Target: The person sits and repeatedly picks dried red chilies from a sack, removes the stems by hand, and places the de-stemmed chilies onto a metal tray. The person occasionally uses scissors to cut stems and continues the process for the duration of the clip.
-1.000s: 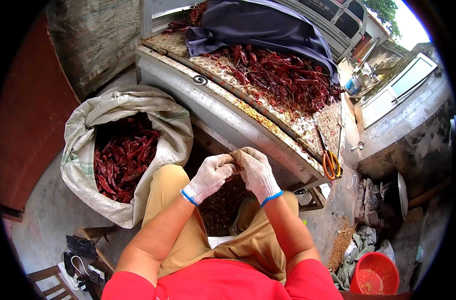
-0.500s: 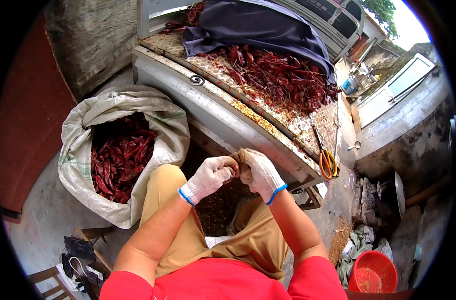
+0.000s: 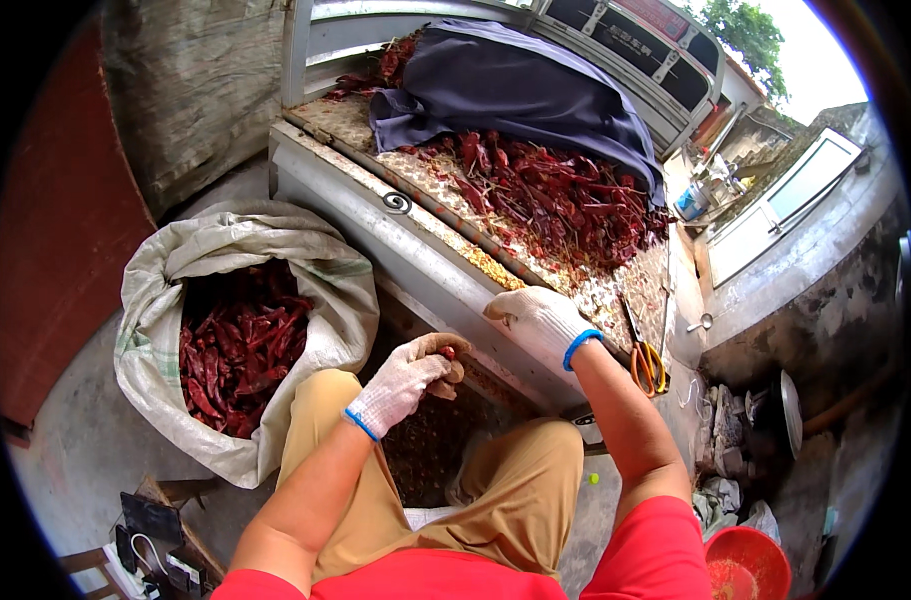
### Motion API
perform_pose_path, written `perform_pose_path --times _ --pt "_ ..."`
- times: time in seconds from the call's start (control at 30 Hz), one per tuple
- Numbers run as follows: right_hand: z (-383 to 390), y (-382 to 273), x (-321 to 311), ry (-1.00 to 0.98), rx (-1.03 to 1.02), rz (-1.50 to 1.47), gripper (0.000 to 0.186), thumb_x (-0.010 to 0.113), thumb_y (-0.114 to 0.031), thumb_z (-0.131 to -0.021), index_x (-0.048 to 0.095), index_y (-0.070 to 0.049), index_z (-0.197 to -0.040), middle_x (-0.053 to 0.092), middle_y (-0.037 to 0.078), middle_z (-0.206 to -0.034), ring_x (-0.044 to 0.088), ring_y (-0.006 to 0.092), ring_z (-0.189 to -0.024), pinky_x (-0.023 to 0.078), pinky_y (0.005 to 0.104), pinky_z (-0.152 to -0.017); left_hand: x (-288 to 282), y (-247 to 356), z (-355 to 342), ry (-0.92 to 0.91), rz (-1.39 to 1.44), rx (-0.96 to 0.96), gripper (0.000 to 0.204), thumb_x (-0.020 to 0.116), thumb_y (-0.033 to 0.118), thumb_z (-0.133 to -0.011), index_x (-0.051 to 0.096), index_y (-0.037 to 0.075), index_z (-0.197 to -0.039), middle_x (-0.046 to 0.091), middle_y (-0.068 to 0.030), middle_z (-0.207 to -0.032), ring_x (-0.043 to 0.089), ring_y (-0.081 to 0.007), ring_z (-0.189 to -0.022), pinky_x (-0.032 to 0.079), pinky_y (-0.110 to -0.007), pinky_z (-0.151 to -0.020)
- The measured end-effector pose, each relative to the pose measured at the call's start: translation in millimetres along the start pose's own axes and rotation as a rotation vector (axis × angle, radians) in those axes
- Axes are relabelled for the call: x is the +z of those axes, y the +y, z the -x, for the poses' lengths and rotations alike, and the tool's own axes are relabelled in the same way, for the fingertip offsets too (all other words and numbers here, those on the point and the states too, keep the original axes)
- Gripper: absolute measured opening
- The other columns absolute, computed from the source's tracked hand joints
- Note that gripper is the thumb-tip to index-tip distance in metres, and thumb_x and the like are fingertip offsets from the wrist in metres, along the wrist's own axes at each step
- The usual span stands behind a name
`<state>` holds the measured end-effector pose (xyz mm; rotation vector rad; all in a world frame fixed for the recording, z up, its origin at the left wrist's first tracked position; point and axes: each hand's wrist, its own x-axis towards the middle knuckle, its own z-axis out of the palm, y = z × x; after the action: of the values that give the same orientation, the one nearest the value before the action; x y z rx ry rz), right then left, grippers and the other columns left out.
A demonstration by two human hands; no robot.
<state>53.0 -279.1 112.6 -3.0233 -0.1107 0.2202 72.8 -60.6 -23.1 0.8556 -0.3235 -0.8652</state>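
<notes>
Both my hands wear white knitted gloves with blue cuffs. My left hand [image 3: 412, 378], above my lap, is closed around a dried red chili [image 3: 447, 352]; only a small piece of it shows at the fingers. My right hand [image 3: 542, 320] is raised over the front edge of the truck bed [image 3: 350, 160], fingers pointing left and loosely bent, with nothing visible in them. A heap of dried red chilies [image 3: 565, 190] lies on the bed beyond it, partly under a dark cloth [image 3: 515, 85]. To my left stands a white woven sack [image 3: 155, 330] with dried chilies [image 3: 240, 350] inside.
Orange-handled scissors [image 3: 647, 368] lie at the bed's right corner. A spoon [image 3: 702, 322] rests farther right. A red basin [image 3: 745, 565] stands at the lower right, and a small table with dark devices [image 3: 153, 518] at the lower left. Debris [image 3: 425, 450] covers the ground between my legs.
My hands, together half a second ago, have parted. The right moved up and right to the bed's edge; the left dropped slightly left, keeping the chili. The view has shifted a little.
</notes>
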Motion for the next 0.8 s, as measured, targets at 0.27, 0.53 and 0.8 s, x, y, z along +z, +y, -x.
perform_pose_path --times 0.27,0.53,0.8 --pt "-86 -9 -25 0.303 0.389 -0.015 0.048 0.066 -0.046 -0.085 0.069 -0.011 -0.117 0.070 0.016 -0.113 0.066 0.0335 -0.109 0.052 0.0437 -0.091 -14 4 -2 0.021 0.058 -0.061 0.019 0.060 0.020 -0.099 0.064 0.007 -0.112 0.063 0.0002 -0.086 0.062 -0.0076 -0.070 0.060 -0.029 -0.069" --pt "-141 28 -9 0.529 0.487 -0.040 0.028 0.056 -0.033 -0.096 0.070 -0.012 -0.105 0.071 0.017 -0.107 0.068 0.0370 -0.101 0.054 0.0493 -0.089 -16 9 -5 0.094 0.163 -0.059 0.016 0.060 0.022 -0.100 0.062 0.007 -0.105 0.063 -0.0017 -0.081 0.059 -0.0084 -0.059 0.060 -0.031 -0.063" --pt "-29 52 -17 0.692 0.229 -0.809 0.024 0.061 -0.013 -0.091 0.075 0.000 -0.105 0.069 0.001 -0.083 0.061 0.0091 -0.078 0.048 0.0244 -0.070 -13 14 -7 0.145 0.233 -0.029 0.015 0.052 0.013 -0.102 0.061 0.003 -0.107 0.060 -0.0046 -0.073 0.056 -0.0126 -0.053 0.058 -0.033 -0.055"
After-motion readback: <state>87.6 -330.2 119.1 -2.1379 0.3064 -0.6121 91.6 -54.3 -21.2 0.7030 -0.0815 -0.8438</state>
